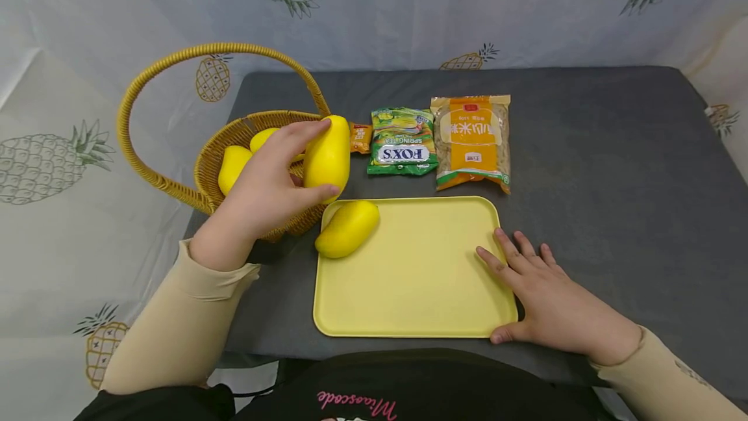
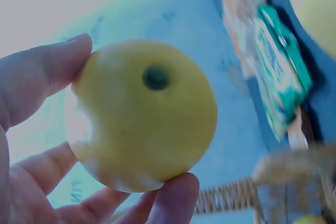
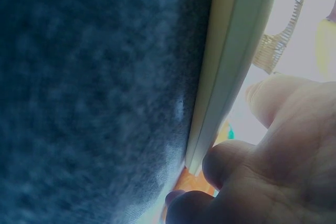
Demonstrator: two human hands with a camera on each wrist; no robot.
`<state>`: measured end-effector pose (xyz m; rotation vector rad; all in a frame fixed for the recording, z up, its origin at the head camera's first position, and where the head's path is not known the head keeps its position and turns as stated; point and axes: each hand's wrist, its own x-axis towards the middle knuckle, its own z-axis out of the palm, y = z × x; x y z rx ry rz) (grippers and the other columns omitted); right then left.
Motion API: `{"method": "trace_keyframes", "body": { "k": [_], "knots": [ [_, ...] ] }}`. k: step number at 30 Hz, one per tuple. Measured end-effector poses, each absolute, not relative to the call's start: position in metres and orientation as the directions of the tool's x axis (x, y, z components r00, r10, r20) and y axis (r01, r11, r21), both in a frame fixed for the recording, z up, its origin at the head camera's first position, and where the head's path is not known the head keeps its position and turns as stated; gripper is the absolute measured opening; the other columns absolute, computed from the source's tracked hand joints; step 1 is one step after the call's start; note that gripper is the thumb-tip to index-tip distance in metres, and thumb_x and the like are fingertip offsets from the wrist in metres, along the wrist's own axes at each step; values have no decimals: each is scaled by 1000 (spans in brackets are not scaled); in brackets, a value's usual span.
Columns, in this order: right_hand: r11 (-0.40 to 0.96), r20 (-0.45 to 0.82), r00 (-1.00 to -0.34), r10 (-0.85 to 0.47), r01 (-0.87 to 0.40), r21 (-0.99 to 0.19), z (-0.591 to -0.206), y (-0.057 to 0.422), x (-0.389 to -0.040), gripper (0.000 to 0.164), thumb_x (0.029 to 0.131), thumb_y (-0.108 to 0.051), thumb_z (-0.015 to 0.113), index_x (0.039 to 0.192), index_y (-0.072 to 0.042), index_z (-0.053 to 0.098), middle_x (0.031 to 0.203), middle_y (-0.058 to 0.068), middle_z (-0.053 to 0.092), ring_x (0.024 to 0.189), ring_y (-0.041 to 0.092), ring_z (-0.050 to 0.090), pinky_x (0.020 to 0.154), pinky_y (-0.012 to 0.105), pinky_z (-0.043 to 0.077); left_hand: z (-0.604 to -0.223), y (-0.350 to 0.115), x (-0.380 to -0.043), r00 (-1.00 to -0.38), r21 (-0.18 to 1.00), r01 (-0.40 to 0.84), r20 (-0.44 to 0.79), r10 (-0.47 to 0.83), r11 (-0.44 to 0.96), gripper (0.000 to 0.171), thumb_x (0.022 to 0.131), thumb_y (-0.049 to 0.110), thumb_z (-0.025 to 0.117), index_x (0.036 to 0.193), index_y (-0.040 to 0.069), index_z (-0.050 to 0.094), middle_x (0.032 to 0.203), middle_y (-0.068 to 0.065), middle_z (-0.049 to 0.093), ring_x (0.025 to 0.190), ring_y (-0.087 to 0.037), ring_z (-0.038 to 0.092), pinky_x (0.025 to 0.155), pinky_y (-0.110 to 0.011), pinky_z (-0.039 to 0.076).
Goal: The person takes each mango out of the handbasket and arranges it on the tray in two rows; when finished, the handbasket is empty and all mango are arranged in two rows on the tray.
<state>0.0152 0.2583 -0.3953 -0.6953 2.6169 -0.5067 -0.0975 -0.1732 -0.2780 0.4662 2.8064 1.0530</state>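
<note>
In the head view my left hand (image 1: 263,177) grips a yellow mango (image 1: 328,158) between thumb and fingers, raised at the basket's right side. The left wrist view shows that mango (image 2: 147,114) end-on, with its dark stem spot facing the camera. Another mango (image 1: 349,229) lies at the upper left corner of a pale yellow tray (image 1: 409,278). My right hand (image 1: 543,297) rests at the tray's right edge, fingers spread and thumb near the lower right corner. More mangoes (image 1: 234,166) sit inside the wicker basket (image 1: 204,164), partly hidden by my left hand.
Behind the tray lie a green candy bag (image 1: 402,141), an orange-and-clear grain bag (image 1: 472,141) and a small orange packet (image 1: 360,138). The basket's tall handle (image 1: 219,49) arches up at the left. Everything stands on a dark grey tabletop (image 1: 613,167).
</note>
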Motion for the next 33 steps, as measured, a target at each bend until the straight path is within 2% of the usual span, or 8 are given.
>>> {"method": "trace_keyframes", "body": {
  "k": [7,14,17,22,33],
  "knots": [
    [812,-274,-803,-529,-385,-439,-395,259,15,131,74,-87,79,178,-27,28,186,17,5,165,62,11,121,87,17,-288,-140,-76,-917,691,324,61,394,646,95,89,24,96,170,22,46,174,-3,42,148,-26,51,93,-46,64],
    [809,-279,-801,-530,-379,-449,-394,259,15,130,74,-88,78,178,-27,28,186,17,4,166,62,9,121,87,16,-303,-101,-59,-895,734,284,-28,446,617,95,90,31,95,170,30,45,172,1,42,140,-24,58,92,-40,65],
    [811,-286,-800,-528,-374,-450,-394,259,15,130,74,-88,77,177,-27,28,187,17,3,166,62,9,121,88,16,-310,-89,-58,-887,727,264,-75,455,633,95,91,35,94,171,32,43,173,1,42,146,-23,54,101,-43,62],
    [813,-285,-800,-527,-377,-444,-394,259,14,129,74,-89,77,177,-27,30,186,17,5,165,63,10,120,88,17,-324,-70,-61,-873,718,251,-121,472,649,95,92,38,93,172,28,43,171,0,45,150,-22,50,119,-47,50],
    [817,-291,-802,-521,-371,-441,-394,258,14,129,73,-88,79,176,-27,32,187,16,3,165,62,10,121,87,16,-347,-36,-69,-864,695,207,-201,462,689,93,94,40,89,173,28,41,171,-5,45,147,-26,55,120,-46,49]
  ]
}}
